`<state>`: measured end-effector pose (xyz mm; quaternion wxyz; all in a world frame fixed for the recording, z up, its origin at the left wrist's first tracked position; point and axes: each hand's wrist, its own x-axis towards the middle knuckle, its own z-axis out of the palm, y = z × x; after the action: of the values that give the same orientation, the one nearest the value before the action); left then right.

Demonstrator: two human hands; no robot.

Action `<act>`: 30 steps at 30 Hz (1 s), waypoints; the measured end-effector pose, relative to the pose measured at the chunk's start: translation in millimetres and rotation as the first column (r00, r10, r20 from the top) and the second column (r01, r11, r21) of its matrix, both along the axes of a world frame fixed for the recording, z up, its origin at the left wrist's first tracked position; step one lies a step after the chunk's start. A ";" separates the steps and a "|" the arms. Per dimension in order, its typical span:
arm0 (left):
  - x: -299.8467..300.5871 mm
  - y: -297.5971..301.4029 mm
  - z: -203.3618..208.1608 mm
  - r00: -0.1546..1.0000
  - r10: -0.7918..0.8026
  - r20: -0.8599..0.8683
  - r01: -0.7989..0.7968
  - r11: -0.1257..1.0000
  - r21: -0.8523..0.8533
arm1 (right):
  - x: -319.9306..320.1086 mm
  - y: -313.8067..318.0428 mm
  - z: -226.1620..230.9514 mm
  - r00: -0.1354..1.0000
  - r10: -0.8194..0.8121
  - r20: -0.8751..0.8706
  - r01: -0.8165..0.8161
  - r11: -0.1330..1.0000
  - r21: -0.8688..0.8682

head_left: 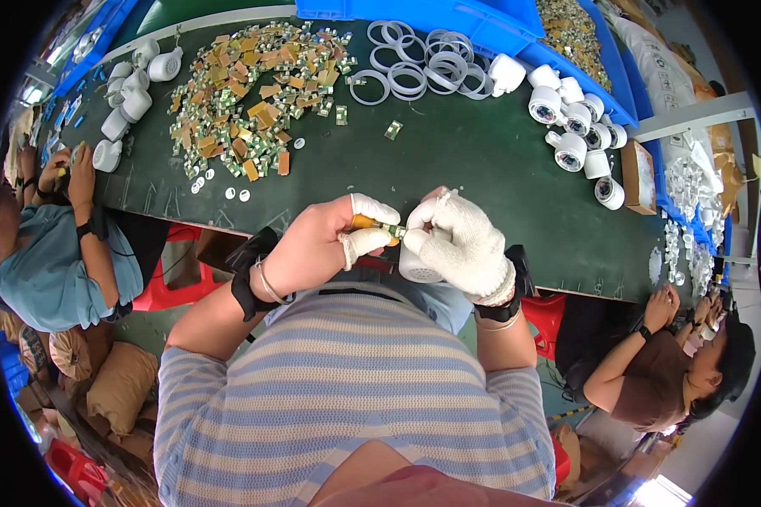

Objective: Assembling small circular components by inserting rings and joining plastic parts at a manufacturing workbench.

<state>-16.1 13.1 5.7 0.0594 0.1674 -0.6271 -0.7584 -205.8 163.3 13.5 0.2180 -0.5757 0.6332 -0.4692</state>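
Note:
My left hand (309, 245) has white and orange coverings on its fingertips. Thumb and forefinger pinch a small green circuit board (394, 229). My right hand (465, 241), in a white knitted glove, is closed around a white round plastic housing (418, 268) with a perforated face. The two hands meet in front of my body at the table's near edge, and the board's right end touches or nearly touches the right fingertips. Part of the housing is hidden behind the right fingers. Beyond them, a single circuit board (393, 129) lies on the green tabletop (338, 173).
A wide pile of circuit boards (254, 84) spreads at the far left, with white housings (133, 103) beside it. Translucent rings (408, 80) lie at the back, and white lensed units (570, 150) at the right. Blue bins (473, 29) line the far edge. Co-workers (63, 262) sit on both sides.

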 end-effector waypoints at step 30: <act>6.5 2.4 11.8 0.993 -0.090 0.082 0.102 0.982 -0.159 | 2.8 3.9 12.9 0.997 0.043 -0.070 -0.041 0.999 0.032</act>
<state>-9.6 15.6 17.5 0.0126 0.1596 -0.6960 -0.7000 -203.1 167.2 26.5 0.2142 -0.6018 0.6352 -0.4341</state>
